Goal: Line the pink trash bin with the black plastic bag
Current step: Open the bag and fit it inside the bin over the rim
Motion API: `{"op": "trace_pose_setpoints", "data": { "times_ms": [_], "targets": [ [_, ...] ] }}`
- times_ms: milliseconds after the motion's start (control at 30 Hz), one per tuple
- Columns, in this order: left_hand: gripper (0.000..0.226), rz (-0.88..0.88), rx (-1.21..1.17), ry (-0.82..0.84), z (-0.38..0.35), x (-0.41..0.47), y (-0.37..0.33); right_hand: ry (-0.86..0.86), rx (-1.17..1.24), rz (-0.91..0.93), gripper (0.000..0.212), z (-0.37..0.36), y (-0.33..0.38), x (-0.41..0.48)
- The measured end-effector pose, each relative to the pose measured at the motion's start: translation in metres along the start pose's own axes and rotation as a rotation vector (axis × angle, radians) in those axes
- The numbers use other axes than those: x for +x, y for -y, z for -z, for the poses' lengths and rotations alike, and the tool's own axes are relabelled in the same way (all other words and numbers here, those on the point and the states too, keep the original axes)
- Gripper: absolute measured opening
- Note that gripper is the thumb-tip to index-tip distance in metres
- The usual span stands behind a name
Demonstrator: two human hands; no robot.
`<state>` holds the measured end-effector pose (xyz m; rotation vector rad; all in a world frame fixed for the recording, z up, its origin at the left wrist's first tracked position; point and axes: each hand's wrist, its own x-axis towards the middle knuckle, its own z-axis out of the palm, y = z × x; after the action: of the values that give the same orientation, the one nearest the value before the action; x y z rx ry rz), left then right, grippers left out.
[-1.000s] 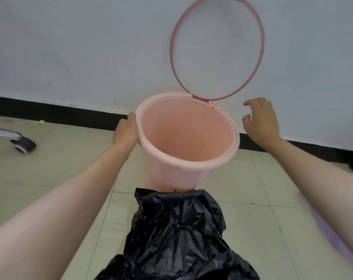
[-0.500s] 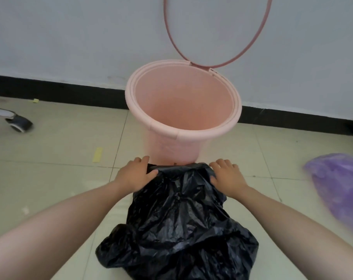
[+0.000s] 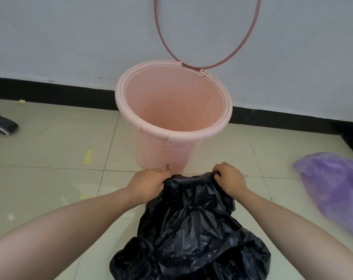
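The pink trash bin [image 3: 165, 150] stands upright on the tiled floor near the wall, with nothing visible inside. Its ring-shaped lid [image 3: 250, 35] is hinged up at the back, against the wall. A crumpled black plastic bag [image 3: 191, 235] lies on the floor just in front of the bin. My left hand [image 3: 146, 183] grips the bag's top edge at the left. My right hand [image 3: 230, 178] grips the same edge at the right. Both hands are close to the bin's base.
A purple plastic bag [image 3: 337, 188] lies on the floor at the right. A chair caster [image 3: 4, 125] sits at the far left. Yellow paper scraps [image 3: 88, 157] dot the tiles. A black skirting board [image 3: 50, 90] runs along the wall behind the bin.
My hands left the bin's rim, came down to the black bag and closed on its top edge. The view tilted downward, so the purple bag came into sight.
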<state>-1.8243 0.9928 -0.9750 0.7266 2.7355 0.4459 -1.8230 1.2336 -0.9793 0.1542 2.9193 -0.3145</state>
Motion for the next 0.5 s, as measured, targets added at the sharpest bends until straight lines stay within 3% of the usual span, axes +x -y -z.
{"op": "trace_pose_setpoints", "data": {
  "times_ms": [67, 167, 333, 500],
  "targets": [
    [0.035, -0.080, -0.018, -0.053, -0.002, 0.005, -0.016, -0.062, 0.001, -0.026, 0.022, 0.019, -0.016, -0.003],
    [0.040, -0.276, -0.046, -0.258, 0.005, 0.014, -0.051, -0.199, -0.004, -0.045, 0.022, 0.058, -0.044, -0.008],
    [0.027, -0.553, -0.090, -0.532, 0.047, 0.034, -0.108, -0.617, 0.173, -0.113, 0.023, 0.136, -0.069, -0.018],
    [0.021, -0.576, -0.241, -0.870, 0.122, 0.042, -0.127, -1.021, 0.302, -0.082, 0.021, 0.207, -0.043, -0.021]
  ]
}}
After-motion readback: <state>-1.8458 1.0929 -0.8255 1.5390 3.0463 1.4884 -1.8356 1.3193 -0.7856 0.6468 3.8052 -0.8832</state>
